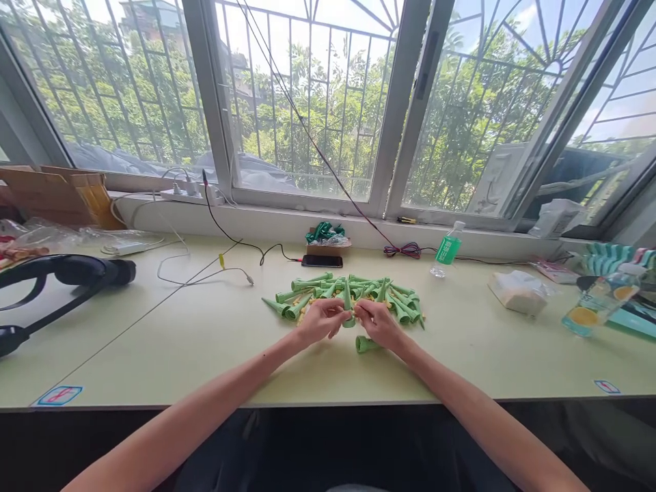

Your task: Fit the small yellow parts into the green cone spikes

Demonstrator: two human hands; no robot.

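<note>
An upright green plastic cone spike (347, 297) stands point-up between my hands, its wide end at the bottom. My left hand (322, 320) pinches it from the left, near the wide end. Close against its right side is my right hand (376, 320), fingers pressed together. Whatever sits in those right fingertips is too small to make out. Behind both hands lies a pile of similar green cones (404, 314) with small yellow pieces among them. One more green cone (365, 344) rests on its side under my right hand, partly hidden by it.
On the pale table (205, 355) beyond the pile lie a black phone (322, 261) and a small box (328, 236) of green wrapping. A green-labelled bottle (447, 249) and tissue pack (517, 292) stand right. A black headset (66, 287) and cables (205, 273) occupy the left.
</note>
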